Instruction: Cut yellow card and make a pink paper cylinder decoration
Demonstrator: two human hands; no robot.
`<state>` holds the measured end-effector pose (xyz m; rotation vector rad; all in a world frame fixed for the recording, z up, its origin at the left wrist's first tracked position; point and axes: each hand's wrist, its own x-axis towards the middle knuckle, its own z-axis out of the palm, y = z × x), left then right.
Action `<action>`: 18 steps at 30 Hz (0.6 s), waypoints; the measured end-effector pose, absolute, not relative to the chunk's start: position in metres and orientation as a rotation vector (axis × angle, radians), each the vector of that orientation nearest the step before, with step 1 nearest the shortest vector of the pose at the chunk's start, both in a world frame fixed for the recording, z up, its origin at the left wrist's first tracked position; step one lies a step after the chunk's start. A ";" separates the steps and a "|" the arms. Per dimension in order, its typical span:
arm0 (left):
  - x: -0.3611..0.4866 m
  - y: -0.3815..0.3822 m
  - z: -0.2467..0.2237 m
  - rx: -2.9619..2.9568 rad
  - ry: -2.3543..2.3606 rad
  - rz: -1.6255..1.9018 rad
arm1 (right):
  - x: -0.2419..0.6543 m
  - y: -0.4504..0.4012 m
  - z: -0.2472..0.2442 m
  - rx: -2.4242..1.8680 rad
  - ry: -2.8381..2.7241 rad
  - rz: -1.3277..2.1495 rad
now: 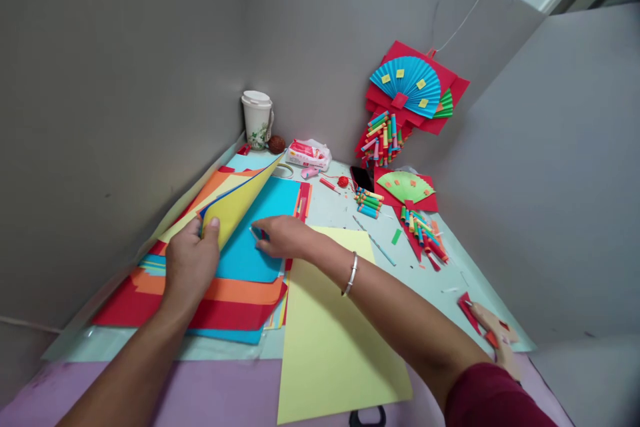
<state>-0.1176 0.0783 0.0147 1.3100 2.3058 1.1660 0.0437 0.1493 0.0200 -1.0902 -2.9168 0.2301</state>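
My left hand (pixel 193 260) is closed on the near edge of a lifted yellow paper sheet (pixel 245 197), thumb on top, with a dark blue layer along its edge. The sheet curls up over a stack of coloured paper. Over the blue paper (pixel 263 267) on that stack, my right hand (pixel 280 237) is closed, thumb and fingertips together. A small whitish sliver shows at its fingertips; I cannot make out its kind. A pale yellow sheet (pixel 340 340) lies flat under my right forearm. Red (pixel 225 315) and orange paper (pixel 245 290) stick out below the blue.
Along the back are a lidded paper cup (pixel 257 123), a brown ball (pixel 277 144), a tissue pack (pixel 309 154) and a phone (pixel 362 178). Paper-fan decorations (pixel 407 90) hang on the wall. Rolled paper tubes (pixel 369 202) lie on the table. Another person's hand (pixel 500 337) holds red paper.
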 end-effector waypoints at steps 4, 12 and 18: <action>-0.118 0.078 0.015 1.299 2.288 1.142 | 0.027 0.137 0.019 -1.133 -2.921 0.116; -0.117 0.078 0.018 1.304 2.290 1.133 | 0.023 0.153 0.020 -1.222 -2.895 0.127; -0.118 0.078 0.015 1.317 2.274 1.164 | 0.030 0.167 0.027 -1.505 -2.821 0.301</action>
